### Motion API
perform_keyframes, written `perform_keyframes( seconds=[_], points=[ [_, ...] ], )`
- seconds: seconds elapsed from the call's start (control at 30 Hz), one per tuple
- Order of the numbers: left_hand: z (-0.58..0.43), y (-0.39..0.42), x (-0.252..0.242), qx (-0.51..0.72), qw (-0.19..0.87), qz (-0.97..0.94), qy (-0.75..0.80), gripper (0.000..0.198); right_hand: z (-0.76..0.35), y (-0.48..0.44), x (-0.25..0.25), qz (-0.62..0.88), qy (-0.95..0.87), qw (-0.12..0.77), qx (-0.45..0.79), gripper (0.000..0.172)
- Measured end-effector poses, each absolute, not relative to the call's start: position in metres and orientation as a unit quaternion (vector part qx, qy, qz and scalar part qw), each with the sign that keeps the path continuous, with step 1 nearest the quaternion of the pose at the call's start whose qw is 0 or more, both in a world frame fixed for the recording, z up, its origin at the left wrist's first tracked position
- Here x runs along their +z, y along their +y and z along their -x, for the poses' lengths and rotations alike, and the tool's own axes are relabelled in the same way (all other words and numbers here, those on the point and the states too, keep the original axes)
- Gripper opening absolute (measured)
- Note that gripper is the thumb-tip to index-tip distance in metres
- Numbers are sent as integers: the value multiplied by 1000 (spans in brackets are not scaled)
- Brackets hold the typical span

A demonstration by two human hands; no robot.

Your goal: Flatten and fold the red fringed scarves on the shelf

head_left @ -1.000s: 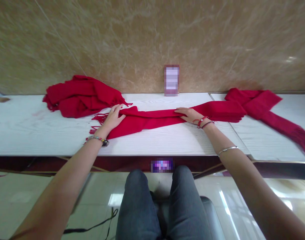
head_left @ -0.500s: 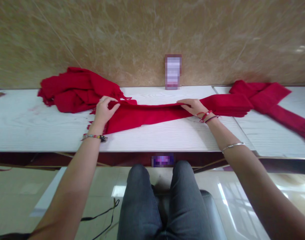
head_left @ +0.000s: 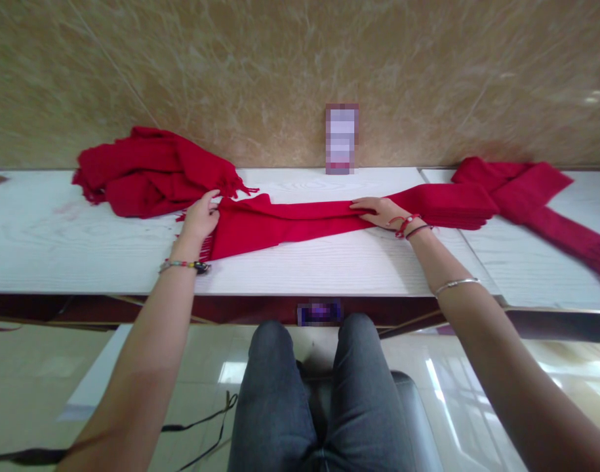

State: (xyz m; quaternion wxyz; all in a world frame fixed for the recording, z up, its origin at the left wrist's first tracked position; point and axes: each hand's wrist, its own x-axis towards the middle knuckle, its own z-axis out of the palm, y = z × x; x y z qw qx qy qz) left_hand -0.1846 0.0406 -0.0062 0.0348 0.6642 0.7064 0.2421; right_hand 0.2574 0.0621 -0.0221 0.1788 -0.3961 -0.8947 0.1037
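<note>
A long red scarf lies lengthwise before me, its upper edge turned over toward me in a narrow strip. At its fringed left end, my left hand has its thumb and fingers closed around the upper corner. My right hand rests on the folded strip farther right, fingers stretched out and lying flat on the cloth. Beyond that hand, the scarf's right part meets a flat, many-layered stack of folded red cloth. My left fingertips are partly hidden against the fabric.
A crumpled red scarf with fringe lies behind my left hand. Another red scarf lies loosely crossed at the far right. A blurred upright card or phone leans on the marble wall. The white tabletop has a front edge above my knees.
My left hand has shifted slightly left to the scarf's end corner. The upper edge has gone from raised to folded down, and my right fingers have flattened onto it.
</note>
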Motion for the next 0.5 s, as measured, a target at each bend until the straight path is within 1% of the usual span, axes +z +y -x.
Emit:
perform_keyframes(
  seconds=[0.2, 0.33, 0.4, 0.5],
  points=[
    [199, 47, -10, 245, 122, -693, 667, 59, -265, 65, -22, 402, -891, 187, 102, 39],
    [211, 40, -9, 255, 166, -683, 664, 58, -270, 67, -23, 397, -894, 180, 107, 39],
    [222, 35, -10, 239, 158, -679, 676, 57, -273, 66, -22, 401, -894, 171, 108, 38],
    [250, 28, -11, 181, 83, -692, 694, 53, -275, 65, -21, 408, -892, 155, 112, 37]
  ],
)
